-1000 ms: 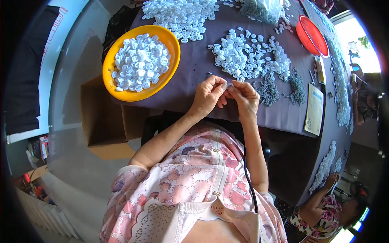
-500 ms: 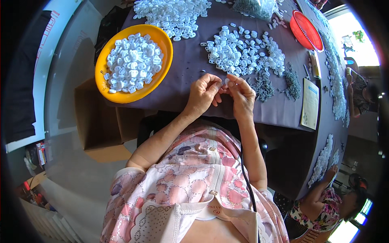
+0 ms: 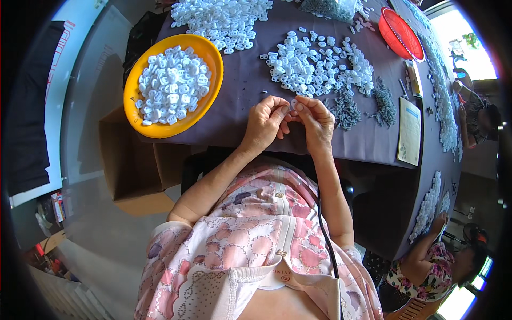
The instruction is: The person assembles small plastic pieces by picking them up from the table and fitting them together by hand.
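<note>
Close to the table's near edge, my two hands meet fingertip to fingertip. Thumb and forefinger of my right hand [image 3: 317, 121] pinch a small white oval plastic piece [image 3: 294, 104]. My left hand [image 3: 265, 120] is closed in a pinch right beside that piece; whatever sits between its fingertips is too small to make out. Beyond the hands spreads a loose pile of similar white pieces [image 3: 298, 66], many showing holes. Two heaps of thin grey parts [image 3: 346, 113] [image 3: 384, 104] lie right of my right hand.
A yellow bowl [image 3: 217, 80] heaped with white pieces stands at left, above an open cardboard box [image 3: 128, 160]. Farther off are another white pile [image 3: 224, 21], a bag of grey parts [image 3: 333, 8] and a red basket [image 3: 397, 34]. A booklet [image 3: 409, 130] lies right; other people sit there.
The hands stay together, with only slight finger shifts around the white piece. The whole view has moved a little; piles and bowl look unchanged.
</note>
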`<state>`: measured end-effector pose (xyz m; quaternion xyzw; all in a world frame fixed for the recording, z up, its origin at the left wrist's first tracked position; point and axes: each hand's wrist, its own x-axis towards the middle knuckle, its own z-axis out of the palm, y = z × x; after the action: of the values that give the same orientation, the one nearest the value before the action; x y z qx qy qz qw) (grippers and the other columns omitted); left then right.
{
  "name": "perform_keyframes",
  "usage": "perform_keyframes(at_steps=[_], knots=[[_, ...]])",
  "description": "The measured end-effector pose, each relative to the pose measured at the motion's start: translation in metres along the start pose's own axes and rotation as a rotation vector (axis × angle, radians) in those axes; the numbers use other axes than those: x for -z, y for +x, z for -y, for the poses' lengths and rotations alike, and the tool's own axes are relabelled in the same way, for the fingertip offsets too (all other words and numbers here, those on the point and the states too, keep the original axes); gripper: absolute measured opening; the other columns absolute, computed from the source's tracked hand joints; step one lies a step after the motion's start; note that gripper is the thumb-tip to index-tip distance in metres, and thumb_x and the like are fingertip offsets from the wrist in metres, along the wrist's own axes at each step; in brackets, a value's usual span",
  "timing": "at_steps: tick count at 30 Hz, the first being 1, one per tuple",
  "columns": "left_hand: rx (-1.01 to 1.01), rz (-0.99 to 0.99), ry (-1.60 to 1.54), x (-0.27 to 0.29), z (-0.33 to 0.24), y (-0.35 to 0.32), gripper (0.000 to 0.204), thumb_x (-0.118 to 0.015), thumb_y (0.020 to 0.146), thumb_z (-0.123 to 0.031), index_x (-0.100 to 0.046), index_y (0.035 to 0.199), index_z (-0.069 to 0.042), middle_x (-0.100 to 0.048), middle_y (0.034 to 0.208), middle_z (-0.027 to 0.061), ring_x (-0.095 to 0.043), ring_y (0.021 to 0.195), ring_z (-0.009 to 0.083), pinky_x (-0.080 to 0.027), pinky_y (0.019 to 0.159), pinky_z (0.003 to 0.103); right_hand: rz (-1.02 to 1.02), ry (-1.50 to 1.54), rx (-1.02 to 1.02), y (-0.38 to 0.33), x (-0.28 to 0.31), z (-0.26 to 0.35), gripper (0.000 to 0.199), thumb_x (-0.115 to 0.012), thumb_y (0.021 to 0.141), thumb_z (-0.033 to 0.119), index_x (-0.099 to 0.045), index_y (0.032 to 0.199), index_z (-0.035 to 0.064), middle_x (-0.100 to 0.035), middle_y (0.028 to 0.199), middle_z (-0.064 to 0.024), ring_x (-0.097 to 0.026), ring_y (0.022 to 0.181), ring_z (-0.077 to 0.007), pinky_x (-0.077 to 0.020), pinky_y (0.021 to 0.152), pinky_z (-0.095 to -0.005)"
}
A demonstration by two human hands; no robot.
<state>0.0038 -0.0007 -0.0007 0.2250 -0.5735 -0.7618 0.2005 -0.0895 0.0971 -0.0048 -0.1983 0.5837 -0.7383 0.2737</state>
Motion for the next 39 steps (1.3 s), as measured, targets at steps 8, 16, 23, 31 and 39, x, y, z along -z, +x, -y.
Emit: perform_keyframes(at_steps=[8, 16, 23, 31, 39], knots=[[0.002, 0.012, 0.011, 0.0018, 0.0006, 0.0016, 0.011, -0.05, 0.09, -0.011, -0.056, 0.091, -0.001, -0.06, 0.07, 0.0049, -0.053, 0.049, 0.0066, -0.041, 0.04, 0.018, 0.018, -0.044, 0.022, -0.0019, -0.0003, 0.0009, 0.016, -0.059, 0.083, -0.002, -0.063, 0.098, -0.0007, -0.063, 0.085, -0.004, -0.06, 0.072, -0.0082, -0.0517, 0.065, -0.0213], [0.01, 0.019, 0.067, 0.0009, -0.0008, 0.0023, 0.012, -0.049, 0.091, -0.01, -0.055, 0.092, 0.0, -0.06, 0.071, 0.0054, -0.053, 0.049, 0.0069, -0.041, 0.04, 0.019, 0.017, -0.207, 0.152, -0.0047, -0.0036, -0.0023, 0.017, -0.059, 0.081, -0.005, -0.063, 0.096, -0.0006, -0.063, 0.082, -0.0044, -0.061, 0.071, -0.0088, -0.0496, 0.065, -0.0204], [0.032, 0.038, -0.043, 0.003, -0.0003, 0.0026, 0.014, -0.049, 0.091, -0.011, -0.055, 0.095, 0.001, -0.063, 0.074, 0.0084, -0.056, 0.051, 0.0086, -0.044, 0.041, 0.019, -0.032, -0.075, 0.036, -0.003, -0.005, 0.0003, 0.012, -0.06, 0.08, -0.005, -0.064, 0.091, -0.0007, -0.065, 0.079, -0.0042, -0.061, 0.07, -0.0083, -0.0501, 0.065, -0.0205], [0.033, -0.047, -0.025, -0.0029, -0.0023, 0.0032, 0.015, -0.049, 0.092, -0.013, -0.053, 0.09, 0.001, -0.063, 0.074, 0.0104, -0.057, 0.049, 0.0112, -0.046, 0.04, 0.021, 0.017, -0.182, 0.039, -0.0004, -0.0081, 0.0044, 0.012, -0.061, 0.08, -0.004, -0.063, 0.091, 0.0009, -0.065, 0.08, -0.0031, -0.059, 0.072, -0.006, -0.0492, 0.065, -0.02], [0.027, 0.009, -0.132, -0.0013, -0.0002, 0.0036, 0.015, -0.049, 0.092, -0.013, -0.052, 0.093, 0.001, -0.062, 0.073, 0.0106, -0.06, 0.052, 0.0134, -0.049, 0.041, 0.023, 0.046, -0.205, 0.052, -0.0008, -0.0065, 0.0055, 0.012, -0.06, 0.081, -0.002, -0.06, 0.093, -0.0003, -0.064, 0.078, -0.0023, -0.057, 0.072, -0.0054, -0.0469, 0.065, -0.0193]])
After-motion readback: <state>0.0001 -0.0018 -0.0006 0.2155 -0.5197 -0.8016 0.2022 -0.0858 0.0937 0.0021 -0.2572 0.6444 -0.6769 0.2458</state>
